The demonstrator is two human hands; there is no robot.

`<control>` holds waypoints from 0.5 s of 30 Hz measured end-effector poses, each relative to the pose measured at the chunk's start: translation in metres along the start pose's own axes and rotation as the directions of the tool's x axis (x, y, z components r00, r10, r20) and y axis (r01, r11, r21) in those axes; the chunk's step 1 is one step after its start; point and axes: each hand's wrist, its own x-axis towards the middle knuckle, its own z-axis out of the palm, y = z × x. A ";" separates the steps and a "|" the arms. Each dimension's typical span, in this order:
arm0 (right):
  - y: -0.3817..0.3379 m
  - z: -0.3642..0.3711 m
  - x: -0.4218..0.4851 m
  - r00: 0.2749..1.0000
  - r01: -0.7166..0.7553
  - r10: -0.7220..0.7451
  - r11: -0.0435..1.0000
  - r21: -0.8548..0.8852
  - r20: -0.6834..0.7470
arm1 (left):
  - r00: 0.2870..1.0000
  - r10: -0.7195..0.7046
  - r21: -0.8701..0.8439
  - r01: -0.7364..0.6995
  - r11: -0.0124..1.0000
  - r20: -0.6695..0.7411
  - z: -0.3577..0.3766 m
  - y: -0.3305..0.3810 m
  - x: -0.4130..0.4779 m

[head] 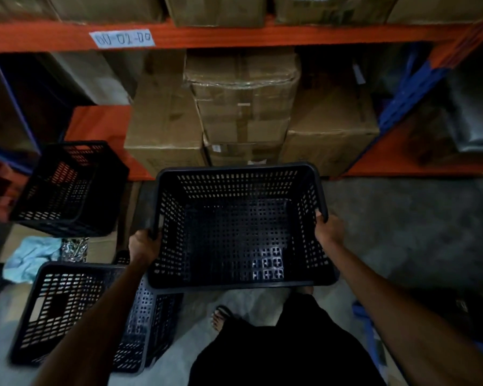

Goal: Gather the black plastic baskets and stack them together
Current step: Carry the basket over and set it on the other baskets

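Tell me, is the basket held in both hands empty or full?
Empty. The held basket shows its bare perforated floor and walls, with nothing inside. The left hand and right hand grip its rim.

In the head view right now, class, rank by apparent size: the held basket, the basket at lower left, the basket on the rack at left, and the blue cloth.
1. Held basket, though it is nearest the camera.
2. Lower-left basket, partly hidden by the left arm.
3. Rack basket.
4. Blue cloth.

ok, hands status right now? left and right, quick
Left hand: closed on the left rim of the held black basket.
Right hand: closed on the same basket's right rim.
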 end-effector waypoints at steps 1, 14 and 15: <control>0.002 0.003 0.000 1.000 0.002 -0.002 1.000 0.010 -0.009 | 1.000 0.008 0.000 -0.008 1.000 0.003 0.005 -0.001 0.002; 0.019 0.041 -0.002 0.995 0.089 -0.087 0.995 0.047 -0.041 | 0.999 -0.023 -0.005 0.023 1.000 0.042 0.033 -0.011 0.034; 0.019 0.040 -0.002 0.996 0.085 -0.083 0.996 0.035 -0.044 | 0.998 -0.028 0.000 0.028 1.000 0.048 0.033 -0.012 0.035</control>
